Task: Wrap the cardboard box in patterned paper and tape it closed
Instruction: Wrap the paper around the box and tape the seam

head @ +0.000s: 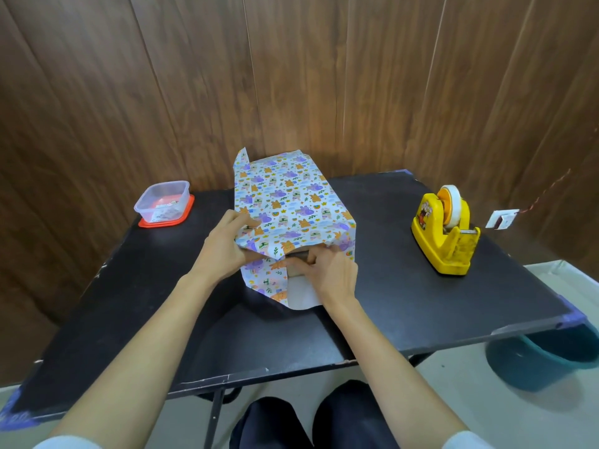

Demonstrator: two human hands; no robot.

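Left hand [227,243]: fingers [251,222] lie nearly straight, pressing the patterned paper [285,199] down over the near left corner. Right hand [334,273]: fingers [304,263] are curled against the near end, tucking the right flap inward; whether they pinch it cannot be told. Risk noted: no tape is seen on this end, so easing either hand would likely let the folds spring open. The tape dispenser [444,230] stands well apart to the right, and reaching it frees one hand. Uneven tucking could crease or tear the corner. The cardboard box [295,271] sits mid-table [405,286] directly under both hands, a strip of it bare between the flaps. The lower flap lies flat toward the person.
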